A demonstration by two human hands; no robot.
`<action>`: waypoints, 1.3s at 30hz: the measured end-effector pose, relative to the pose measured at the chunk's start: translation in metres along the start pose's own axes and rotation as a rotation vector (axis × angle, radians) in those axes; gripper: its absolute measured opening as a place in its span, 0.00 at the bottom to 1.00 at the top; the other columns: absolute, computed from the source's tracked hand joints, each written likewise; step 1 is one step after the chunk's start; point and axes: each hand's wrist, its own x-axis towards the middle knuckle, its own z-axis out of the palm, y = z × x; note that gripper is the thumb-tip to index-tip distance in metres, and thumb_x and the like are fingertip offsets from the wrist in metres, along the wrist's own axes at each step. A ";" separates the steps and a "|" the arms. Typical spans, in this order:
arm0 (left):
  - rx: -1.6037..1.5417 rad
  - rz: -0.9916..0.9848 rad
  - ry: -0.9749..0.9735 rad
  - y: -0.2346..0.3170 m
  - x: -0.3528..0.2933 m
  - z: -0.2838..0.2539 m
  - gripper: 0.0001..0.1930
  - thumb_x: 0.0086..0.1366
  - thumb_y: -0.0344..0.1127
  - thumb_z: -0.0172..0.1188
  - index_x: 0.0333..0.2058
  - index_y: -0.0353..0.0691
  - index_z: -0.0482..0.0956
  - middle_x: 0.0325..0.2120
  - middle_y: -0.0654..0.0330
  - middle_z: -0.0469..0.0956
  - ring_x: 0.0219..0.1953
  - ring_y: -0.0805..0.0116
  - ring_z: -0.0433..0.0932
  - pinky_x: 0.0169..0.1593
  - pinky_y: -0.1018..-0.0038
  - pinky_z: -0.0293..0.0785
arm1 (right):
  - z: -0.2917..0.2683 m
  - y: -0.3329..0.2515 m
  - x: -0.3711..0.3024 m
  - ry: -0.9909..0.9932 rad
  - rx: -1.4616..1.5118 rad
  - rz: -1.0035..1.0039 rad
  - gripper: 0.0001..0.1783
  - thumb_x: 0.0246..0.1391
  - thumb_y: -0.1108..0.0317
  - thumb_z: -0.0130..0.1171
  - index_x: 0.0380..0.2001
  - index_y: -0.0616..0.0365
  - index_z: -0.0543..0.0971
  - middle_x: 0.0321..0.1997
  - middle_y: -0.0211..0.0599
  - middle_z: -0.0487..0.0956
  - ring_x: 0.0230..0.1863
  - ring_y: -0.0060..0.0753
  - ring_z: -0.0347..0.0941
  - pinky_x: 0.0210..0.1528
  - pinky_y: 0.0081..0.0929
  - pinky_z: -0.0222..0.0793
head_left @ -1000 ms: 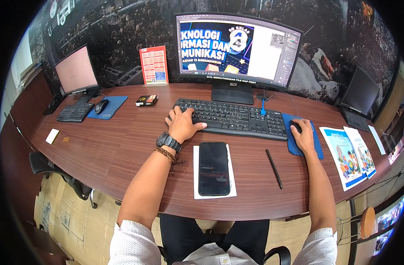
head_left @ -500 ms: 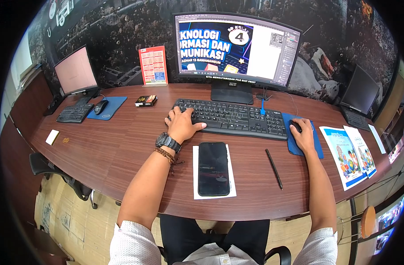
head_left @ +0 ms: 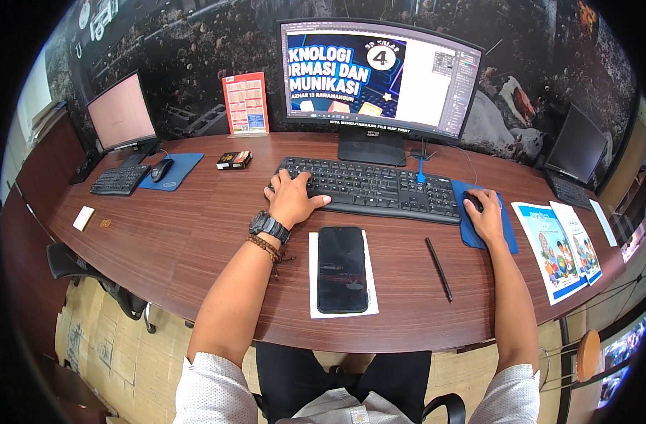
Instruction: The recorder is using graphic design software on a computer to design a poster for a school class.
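keyboard (head_left: 379,189) lies under the left hand (head_left: 292,201), fingers spread wide to span keys; right hand (head_left: 487,219) curls over the mouse (head_left: 472,203), blue pad (head_left: 471,235) beneath for gliding.

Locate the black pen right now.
In the head view, the black pen lies on the desk right of centre, between the phone and the right forearm, nearer the person than the keyboard.

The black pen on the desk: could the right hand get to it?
Probably yes: the black pen lies left of the right hand and nearer the person, with only flat mouse pad and desk between. The hand rests on the mouse, so it would likely have to let go first.
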 end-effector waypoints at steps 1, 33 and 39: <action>0.000 0.000 -0.002 0.000 0.000 0.000 0.39 0.53 0.58 0.71 0.58 0.43 0.74 0.60 0.38 0.62 0.64 0.37 0.57 0.63 0.37 0.52 | 0.000 0.000 0.000 0.000 0.000 0.000 0.19 0.55 0.60 0.64 0.48 0.57 0.82 0.51 0.50 0.74 0.54 0.52 0.72 0.56 0.41 0.69; 0.039 -0.009 -0.007 -0.002 0.002 0.002 0.39 0.53 0.61 0.70 0.59 0.46 0.74 0.60 0.39 0.63 0.64 0.37 0.59 0.64 0.41 0.54 | 0.001 0.001 0.000 -0.007 0.009 0.014 0.19 0.55 0.60 0.64 0.48 0.57 0.82 0.52 0.50 0.74 0.55 0.52 0.72 0.57 0.40 0.69; 0.037 -0.018 -0.015 -0.001 0.003 0.002 0.39 0.53 0.61 0.70 0.59 0.45 0.74 0.60 0.39 0.63 0.64 0.38 0.59 0.64 0.42 0.54 | 0.001 0.001 0.000 -0.007 0.010 0.010 0.19 0.55 0.61 0.64 0.48 0.58 0.82 0.52 0.50 0.74 0.54 0.52 0.72 0.57 0.40 0.69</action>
